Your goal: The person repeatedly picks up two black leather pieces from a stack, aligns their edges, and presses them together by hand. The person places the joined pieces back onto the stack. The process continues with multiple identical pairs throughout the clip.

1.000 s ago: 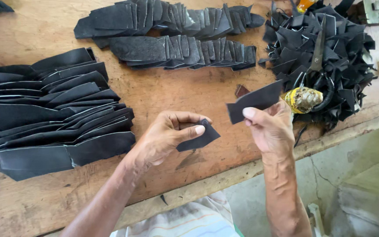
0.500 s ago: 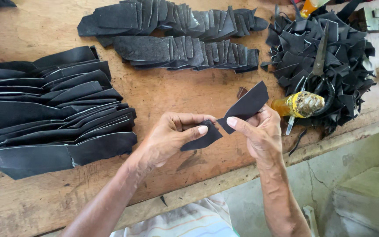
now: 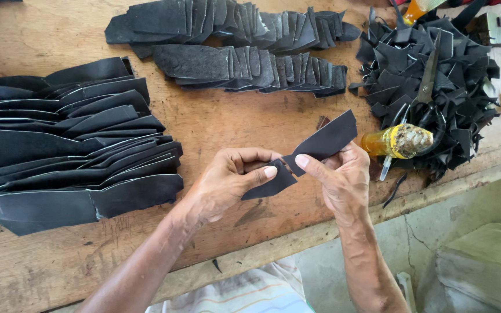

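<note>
Over the wooden bench (image 3: 215, 124), my left hand (image 3: 227, 179) pinches a small black leather piece (image 3: 269, 185) between thumb and fingers. My right hand (image 3: 337, 177) grips a longer black leather piece (image 3: 326, 139) that slants up to the right. The two pieces meet end to end between my thumbs, their edges touching or slightly overlapping. An orange glue bottle (image 3: 395, 142) with a crusted cap lies just right of my right hand.
Overlapping long black strips (image 3: 71, 145) are stacked at the left. Two rows of shingled black pieces (image 3: 244, 66) lie at the back. A heap of black offcuts (image 3: 430, 87) with scissors (image 3: 427, 84) on it sits at the right. The bench edge runs below my hands.
My right hand has brought its longer piece left and down until it meets the small piece in my left hand. The left hand has stayed nearly still.
</note>
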Motion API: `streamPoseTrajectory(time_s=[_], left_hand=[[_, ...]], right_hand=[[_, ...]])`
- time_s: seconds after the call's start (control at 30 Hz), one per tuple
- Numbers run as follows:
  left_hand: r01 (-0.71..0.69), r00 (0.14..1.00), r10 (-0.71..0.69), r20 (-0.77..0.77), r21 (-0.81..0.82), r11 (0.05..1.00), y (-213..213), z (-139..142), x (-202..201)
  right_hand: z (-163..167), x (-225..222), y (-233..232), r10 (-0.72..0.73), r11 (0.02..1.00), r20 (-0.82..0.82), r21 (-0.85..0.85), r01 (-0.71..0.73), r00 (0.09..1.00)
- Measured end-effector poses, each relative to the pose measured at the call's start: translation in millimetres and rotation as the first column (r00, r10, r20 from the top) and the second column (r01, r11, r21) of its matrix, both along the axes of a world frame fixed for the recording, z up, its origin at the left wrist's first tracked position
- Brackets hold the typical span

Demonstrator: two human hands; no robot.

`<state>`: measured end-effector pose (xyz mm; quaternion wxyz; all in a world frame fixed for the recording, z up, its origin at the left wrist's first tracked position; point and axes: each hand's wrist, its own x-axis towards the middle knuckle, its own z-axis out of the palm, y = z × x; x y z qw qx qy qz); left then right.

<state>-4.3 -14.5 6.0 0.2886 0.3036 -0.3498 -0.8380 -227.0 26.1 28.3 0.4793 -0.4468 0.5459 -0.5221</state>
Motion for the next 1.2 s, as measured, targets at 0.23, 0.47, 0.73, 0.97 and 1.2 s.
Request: streamPoseTrajectory(time_s=[0.23,0.47,0.73,0.97,1.2], left_hand=[[-0.009,1.000,0.009,-0.015,0.017,1.000,0.3,-4.0,-0.6],[-0.002,1.000,0.002,0.008,0.012,1.000,-0.4,-3.9,-1.8],[-0.004,1.000,0.004,-0.010,0.021,1.000,-0.3,-2.4,-1.3],[-0.005,0.999,0.005,0.038,-0.008,1.000,0.2,-3.7,-1.7],[0.001,0.999,-0.001,0.038,0.017,1.000,0.1,-6.3,-3.3]], right_hand=[[-0.9,1.1,-0.7,-0.012,1.000,-0.022,0.022,0.012,1.000],[-0.4,2.6,-1.3,-0.009,1.000,-0.043,0.014,0.010,0.999],[0.0,4.3,-2.0,-0.028,0.999,-0.093,0.037,0.031,0.995],[1.2,5.9,-2.2,-0.034,0.998,-0.149,0.044,0.041,0.988],[1.6,4.5,-3.4,-0.024,0.996,-0.222,0.076,0.042,0.975]])
